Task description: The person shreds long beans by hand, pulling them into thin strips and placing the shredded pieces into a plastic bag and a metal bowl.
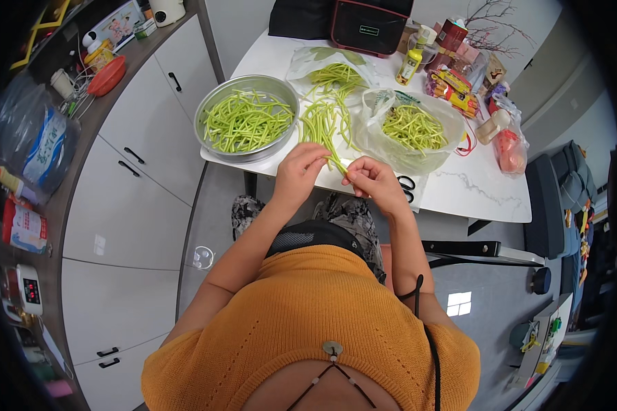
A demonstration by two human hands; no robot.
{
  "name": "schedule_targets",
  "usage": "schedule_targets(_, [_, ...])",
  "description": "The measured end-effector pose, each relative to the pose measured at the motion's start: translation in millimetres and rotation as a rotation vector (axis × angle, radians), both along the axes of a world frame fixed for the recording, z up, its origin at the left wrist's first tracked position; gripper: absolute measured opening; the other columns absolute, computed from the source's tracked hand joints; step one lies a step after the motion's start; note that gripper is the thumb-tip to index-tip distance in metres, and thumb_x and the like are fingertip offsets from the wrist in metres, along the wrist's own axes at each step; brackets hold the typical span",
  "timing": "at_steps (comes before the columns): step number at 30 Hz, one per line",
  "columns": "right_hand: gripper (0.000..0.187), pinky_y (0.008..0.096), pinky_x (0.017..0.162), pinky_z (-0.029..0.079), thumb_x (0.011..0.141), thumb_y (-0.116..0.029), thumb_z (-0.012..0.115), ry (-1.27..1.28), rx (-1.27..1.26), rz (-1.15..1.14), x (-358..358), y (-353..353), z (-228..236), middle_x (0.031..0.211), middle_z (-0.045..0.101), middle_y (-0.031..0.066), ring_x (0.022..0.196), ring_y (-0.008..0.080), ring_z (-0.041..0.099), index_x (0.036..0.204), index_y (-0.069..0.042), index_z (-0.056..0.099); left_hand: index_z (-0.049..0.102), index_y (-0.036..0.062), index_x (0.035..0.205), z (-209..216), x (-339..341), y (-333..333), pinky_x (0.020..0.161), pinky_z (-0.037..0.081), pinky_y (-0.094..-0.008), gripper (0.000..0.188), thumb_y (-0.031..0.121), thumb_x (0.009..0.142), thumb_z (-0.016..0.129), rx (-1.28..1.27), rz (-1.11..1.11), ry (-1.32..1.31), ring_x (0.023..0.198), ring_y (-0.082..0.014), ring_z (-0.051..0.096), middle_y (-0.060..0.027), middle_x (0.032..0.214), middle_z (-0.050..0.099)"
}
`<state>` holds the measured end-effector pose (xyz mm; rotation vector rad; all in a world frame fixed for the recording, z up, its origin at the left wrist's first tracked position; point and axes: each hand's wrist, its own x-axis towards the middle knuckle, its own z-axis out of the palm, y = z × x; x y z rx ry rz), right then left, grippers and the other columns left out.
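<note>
Both of my hands meet over the front edge of the white table. My left hand (299, 175) is closed in a pinch on the near ends of some long, thin green stems that look like garlic scapes (319, 123). My right hand (378, 185) pinches the same stem ends a little nearer to me. The stems fan out from my fingers across the tabletop. To the left, a round metal basin (286, 142) holds many short-cut pieces. On the right, an opened clear plastic bag (370, 154) holds thin, curled stem pieces. Black-handled scissors (407, 188) lie beside my right hand.
Behind the loose stems, another plastic bag (301, 63) holds more of them. A yellow bottle (409, 66), packaged food (452, 92) and a dark red-trimmed case (370, 29) stand farther back. White cabinets (127, 198) line the left; a black bar (459, 248) extends at lower right.
</note>
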<state>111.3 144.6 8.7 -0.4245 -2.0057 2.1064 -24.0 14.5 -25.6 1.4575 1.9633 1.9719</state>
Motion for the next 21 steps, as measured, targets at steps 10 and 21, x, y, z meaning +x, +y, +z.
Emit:
schedule_targets(10, [0.032,0.0153,0.049,0.036,0.085,-0.011,0.057,0.186,-0.189,0.064,0.7,-3.3,-6.9,0.087,0.06,0.0018,0.058,0.0037,0.046,0.115,-0.003,0.053,0.064,0.0013,0.094,-2.3,12.7,-1.1,0.056,0.043,-0.0235,0.017,0.003,0.079,0.058,-0.098,-0.02,0.021,0.062,-0.0137,0.056,-0.0076,0.072,0.06])
schedule_targets(21, [0.024,0.0158,0.049,0.036,0.085,-0.008,0.057,0.233,-0.029,-0.092,-2.6,-2.1,-15.9,0.079,0.06,0.0011,0.057,0.0035,0.046,0.107,-0.001,0.06,0.064,0.0005,0.093,1.7,20.8,-2.1,0.056,0.043,-0.0256,0.017,0.004,0.078,0.059,-0.079,-0.061,0.025,0.061,-0.0151,0.056,-0.0089,0.071,0.06])
